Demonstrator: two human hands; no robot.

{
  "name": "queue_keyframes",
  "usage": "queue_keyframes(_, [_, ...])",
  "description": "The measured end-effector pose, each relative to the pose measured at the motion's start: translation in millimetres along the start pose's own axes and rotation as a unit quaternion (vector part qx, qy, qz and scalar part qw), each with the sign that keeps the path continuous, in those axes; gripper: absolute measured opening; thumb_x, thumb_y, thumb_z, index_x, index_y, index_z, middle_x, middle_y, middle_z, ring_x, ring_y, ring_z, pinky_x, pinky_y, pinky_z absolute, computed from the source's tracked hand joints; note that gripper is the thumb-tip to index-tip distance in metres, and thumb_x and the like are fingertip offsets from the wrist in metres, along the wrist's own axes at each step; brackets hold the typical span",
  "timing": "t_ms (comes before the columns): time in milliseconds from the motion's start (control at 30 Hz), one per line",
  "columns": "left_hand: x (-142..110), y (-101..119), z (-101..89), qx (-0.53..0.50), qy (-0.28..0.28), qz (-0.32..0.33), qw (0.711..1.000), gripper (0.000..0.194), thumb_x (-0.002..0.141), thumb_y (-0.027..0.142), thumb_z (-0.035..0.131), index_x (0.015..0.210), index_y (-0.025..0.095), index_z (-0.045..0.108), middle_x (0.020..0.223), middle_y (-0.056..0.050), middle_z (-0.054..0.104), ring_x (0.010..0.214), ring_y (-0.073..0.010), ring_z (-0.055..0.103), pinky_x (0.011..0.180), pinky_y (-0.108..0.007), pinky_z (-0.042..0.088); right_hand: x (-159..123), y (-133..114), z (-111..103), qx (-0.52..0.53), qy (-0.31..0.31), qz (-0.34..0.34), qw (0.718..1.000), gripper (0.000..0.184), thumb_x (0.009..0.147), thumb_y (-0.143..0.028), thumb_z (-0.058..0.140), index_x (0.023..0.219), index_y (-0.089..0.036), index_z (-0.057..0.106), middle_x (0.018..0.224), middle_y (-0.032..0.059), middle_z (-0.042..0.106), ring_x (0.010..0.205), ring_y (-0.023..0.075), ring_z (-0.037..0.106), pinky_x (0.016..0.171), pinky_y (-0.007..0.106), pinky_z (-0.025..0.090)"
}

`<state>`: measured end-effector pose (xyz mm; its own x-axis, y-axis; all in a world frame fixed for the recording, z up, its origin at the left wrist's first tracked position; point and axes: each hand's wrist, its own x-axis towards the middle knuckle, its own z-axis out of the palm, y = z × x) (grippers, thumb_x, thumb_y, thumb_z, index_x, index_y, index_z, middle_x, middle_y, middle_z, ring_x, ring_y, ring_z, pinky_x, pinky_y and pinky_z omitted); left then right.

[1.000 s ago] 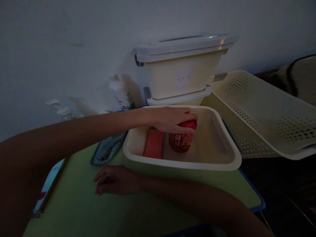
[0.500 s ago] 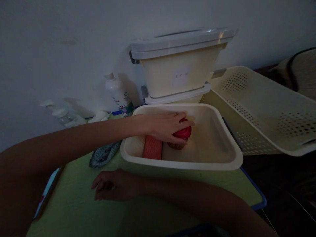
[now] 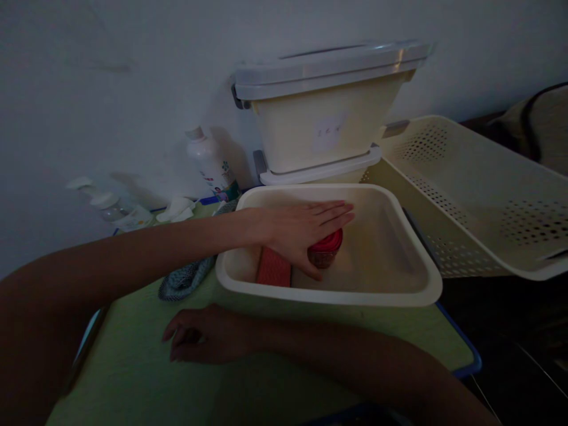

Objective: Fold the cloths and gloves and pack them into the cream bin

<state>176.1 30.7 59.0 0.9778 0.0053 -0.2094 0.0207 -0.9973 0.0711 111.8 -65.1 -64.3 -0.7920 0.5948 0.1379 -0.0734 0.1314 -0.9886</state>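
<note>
My left hand [image 3: 302,234] is inside a white plastic basin [image 3: 328,296], its fingers stretched and thumb spread. It lies over the left and far side of a small jar with a red lid [image 3: 331,241], partly hiding it; whether it still touches the jar I cannot tell. A red textured box [image 3: 274,269] lies in the left end of the basin, its upper part under my hand. On the green table [image 3: 146,349], in front of the basin, rests my right hand [image 3: 208,334], loosely curled with a gap between fingers and thumb and nothing visible in it.
Behind the basin stands a stacked cream storage box [image 3: 293,133] with a grey lid. A perforated white basket [image 3: 479,195] is on the right. At the back left are a white bottle [image 3: 208,163], a pump bottle [image 3: 113,210] and a grey-blue cloth [image 3: 186,281].
My left hand has loosened from around the jar's lid; its fingers have straightened and the thumb has moved off to the left. The jar stays in the basin. My right hand is still.
</note>
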Motion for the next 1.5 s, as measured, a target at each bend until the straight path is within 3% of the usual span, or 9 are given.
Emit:
queue_keyframes(233, [3,-2,-0.2,0.012,-0.006,0.002,1.000,0.105,0.069,0.047,0.063,0.144,-0.003,0.008,0.154,-0.021,0.002,0.143,-0.0242,0.003,0.116,-0.030,0.005,1,2,0,-0.003,0.008,-0.007,1.000,0.021,0.081,-0.011,0.059,0.100,-0.015,0.051,0.083,0.0009,0.058,0.078,0.0094,0.057,0.074,0.020,0.045])
queue_keyframes(367, [-7,0,-20.8,-0.004,-0.016,0.004,1.000,0.102,0.066,0.043,0.067,0.144,0.003,0.016,0.154,-0.017,0.009,0.143,-0.0258,0.007,0.116,-0.033,0.009,0,3,-1,0.028,0.015,-0.007,0.999,0.020,0.080,-0.011,0.060,0.098,-0.016,0.052,0.082,-0.0003,0.057,0.076,0.0086,0.057,0.073,0.020,0.045])
queue_keyframes(567, [-89,1,-80.8,-0.094,0.154,-0.163,0.970,0.071,0.071,0.054,0.059,0.131,0.019,0.045,0.149,-0.003,0.032,0.139,-0.0322,0.021,0.112,-0.051,0.014,-3,1,-3,0.036,0.020,-0.017,0.999,0.019,0.078,-0.014,0.062,0.094,-0.016,0.053,0.080,-0.0011,0.057,0.075,0.0090,0.056,0.069,0.020,0.043])
queue_keyframes(667, [-145,4,-82.1,-0.088,0.222,-0.256,0.937,0.067,0.076,0.061,0.049,0.127,0.018,0.048,0.143,-0.003,0.038,0.136,-0.0375,0.025,0.104,-0.065,0.014,-3,1,-2,0.023,0.021,-0.012,0.999,0.017,0.079,-0.015,0.062,0.093,-0.017,0.053,0.077,-0.0019,0.057,0.070,0.0086,0.055,0.066,0.020,0.043])
queue_keyframes(767, [-189,12,-47.0,-0.035,0.227,-0.310,0.923,0.069,0.074,0.058,0.056,0.130,0.018,0.045,0.146,-0.007,0.034,0.137,-0.0350,0.025,0.109,-0.058,0.018,-1,2,-1,0.017,0.018,-0.010,1.000,0.014,0.080,-0.015,0.059,0.093,-0.017,0.053,0.076,-0.0018,0.056,0.069,0.0088,0.054,0.064,0.020,0.043])
queue_keyframes(867, [-208,24,14.8,-0.024,0.275,-0.377,0.884,0.060,0.083,0.049,0.050,0.132,0.016,0.041,0.148,-0.013,0.031,0.137,-0.0291,0.029,0.110,-0.049,0.026,0,3,-1,0.007,0.015,-0.013,1.000,0.012,0.081,-0.014,0.057,0.091,-0.017,0.053,0.076,-0.0012,0.057,0.070,0.0095,0.055,0.064,0.021,0.044])
queue_keyframes(1100, [-189,27,141.9,-0.052,0.297,-0.480,0.824,0.058,0.082,0.029,0.054,0.135,0.013,0.037,0.150,-0.019,0.025,0.139,-0.0315,0.022,0.110,-0.054,0.024,-4,-4,-1,-0.060,0.012,-0.008,0.998,0.005,0.082,-0.016,0.054,0.087,-0.016,0.054,0.075,-0.0006,0.057,0.068,0.0104,0.052,0.064,0.023,0.042])
queue_keyframes(1233, [-181,19,162.1,-0.067,0.293,-0.502,0.811,0.050,0.084,0.025,0.051,0.132,0.014,0.043,0.148,-0.020,0.030,0.136,-0.0337,0.029,0.107,-0.059,0.025,-6,-12,-2,-0.104,0.005,-0.001,0.995,0.005,0.081,-0.016,0.052,0.085,-0.016,0.056,0.075,-0.0005,0.057,0.068,0.0106,0.051,0.064,0.023,0.042])
queue_keyframes(1500, [-184,19,161.6,-0.110,0.356,-0.464,0.804,0.024,0.078,0.009,0.048,0.096,0.014,0.062,0.111,-0.013,0.058,0.108,-0.0253,0.052,0.097,-0.042,0.042,-6,-20,-3,-0.154,-0.004,-0.012,0.988,0.009,0.083,-0.016,0.049,0.083,-0.014,0.058,0.073,0.0005,0.057,0.064,0.0096,0.050,0.059,0.020,0.040])
